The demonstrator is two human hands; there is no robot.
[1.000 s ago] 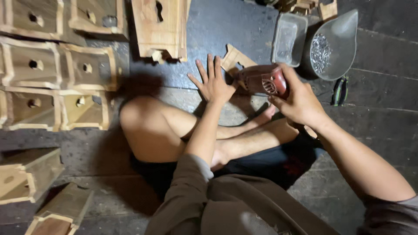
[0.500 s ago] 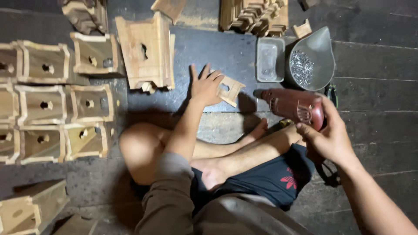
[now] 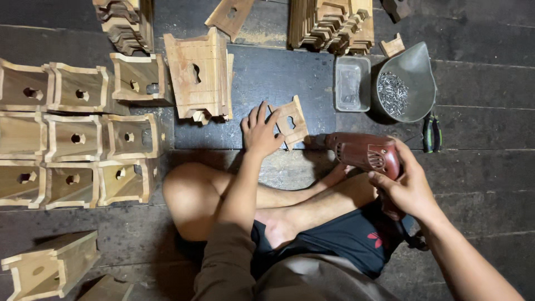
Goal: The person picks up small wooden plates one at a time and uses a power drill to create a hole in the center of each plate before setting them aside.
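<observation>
My left hand [image 3: 261, 131] rests with fingers spread on a small notched wooden panel [image 3: 291, 122] lying on a dark board in front of my crossed legs. My right hand [image 3: 405, 187] grips a dark red electric drill [image 3: 365, 152], its tip pointing left toward the panel's lower edge. A thicker stack of cut wooden panels with a keyhole slot [image 3: 199, 76] lies just left of my left hand.
Several open wooden boxes with round holes [image 3: 75, 138] sit in rows at left, two more [image 3: 53, 266] at lower left. A clear plastic tray [image 3: 352, 83], a grey scoop of screws [image 3: 400, 86] and pliers [image 3: 431, 134] lie at right. Stacked wood pieces [image 3: 329, 22] at top.
The view has tilted so more of the floor shows. My left hand has settled on the small panel, and the drill has swung down, now pointing left at it.
</observation>
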